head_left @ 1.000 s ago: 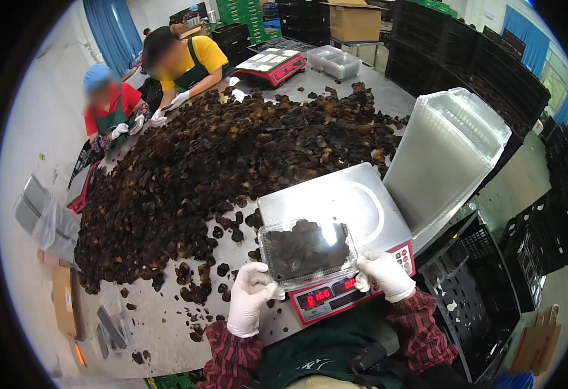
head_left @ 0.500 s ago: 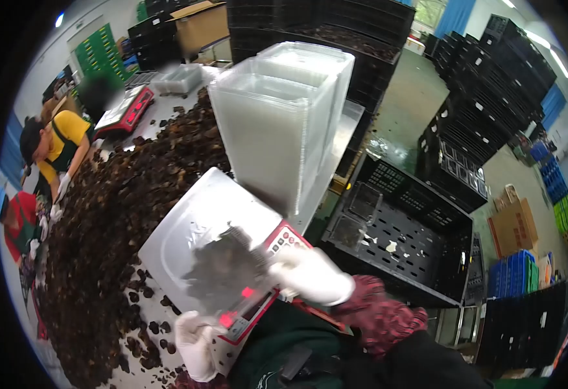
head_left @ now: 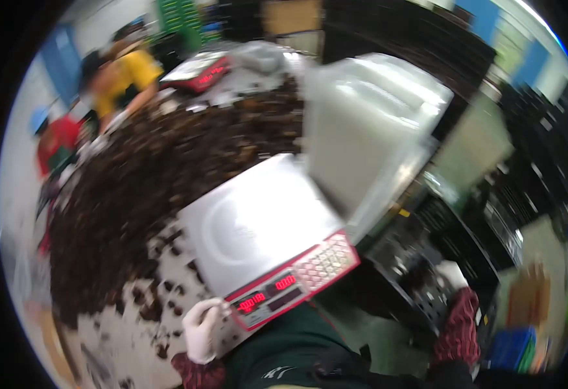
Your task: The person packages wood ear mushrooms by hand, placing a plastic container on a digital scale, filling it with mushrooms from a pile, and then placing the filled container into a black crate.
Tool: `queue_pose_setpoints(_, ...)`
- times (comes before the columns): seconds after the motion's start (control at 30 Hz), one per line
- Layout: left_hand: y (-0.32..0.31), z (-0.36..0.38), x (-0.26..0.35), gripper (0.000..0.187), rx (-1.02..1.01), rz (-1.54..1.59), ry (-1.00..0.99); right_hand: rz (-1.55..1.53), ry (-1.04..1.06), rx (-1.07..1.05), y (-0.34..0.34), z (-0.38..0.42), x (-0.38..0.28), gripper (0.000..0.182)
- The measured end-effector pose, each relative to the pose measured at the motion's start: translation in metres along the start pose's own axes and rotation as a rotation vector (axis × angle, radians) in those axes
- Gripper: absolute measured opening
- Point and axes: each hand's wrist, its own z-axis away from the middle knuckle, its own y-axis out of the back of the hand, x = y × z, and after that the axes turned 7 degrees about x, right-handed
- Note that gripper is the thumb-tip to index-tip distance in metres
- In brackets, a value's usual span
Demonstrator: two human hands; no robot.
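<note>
Two white-gloved hands work apart: the left hand [head_left: 203,330] just beside a digital scale [head_left: 264,227], the right hand [head_left: 452,275] at an open black plastic crate [head_left: 460,236]. The left fingers are loosely curled, with nothing visible in them; whether they touch the scale's corner, I cannot tell. Blur hides how far open the right fingers are and whether they hold anything.

One scale sits beyond the left fingers, its front panel facing the wearer. That panel's long axis slants from beside those fingers upward to the right, past two lit red readouts [head_left: 268,295] to the keypad [head_left: 325,262]. The weighing plate is bare. The crate's long axis runs away from the right fingers, up and leftward; its contents are too blurred to count.

Up and left of the right fingers, nested clear plastic boxes [head_left: 362,142] stand tall, uncountable. Beyond the left fingers spreads one heap of dark fungus-like pieces [head_left: 167,168], with loose ones nearer. Farthest off are one second scale [head_left: 196,72] and two co-workers [head_left: 138,71].
</note>
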Motion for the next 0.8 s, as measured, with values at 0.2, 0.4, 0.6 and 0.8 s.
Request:
queue_pose_setpoints(0.2, 0.039, -0.006, -0.021, 0.017, 0.081, -0.003, -0.023, -0.06, -0.323, -0.644, -0.216, 0.062, 0.038, 0.047)
queue_pose_setpoints(0.4, 0.063, -0.062, -0.024, 0.02, 0.082, -0.447, -0.275, -0.336, -1.225, -0.62, -0.216, 0.039, 0.03, 0.026)
queue_pose_setpoints(0.6, 0.063, -0.179, -0.054, 0.034, 0.179, -0.941, -0.621, 0.492, -0.527, -0.361, -0.165, -0.008, 0.158, 0.037)
queue_pose_setpoints(0.8, 0.076, -0.172, -0.069, 0.04, -0.072, -1.245, -0.67, -0.643, -0.845, 0.908, 0.179, -0.203, -0.031, 0.023)
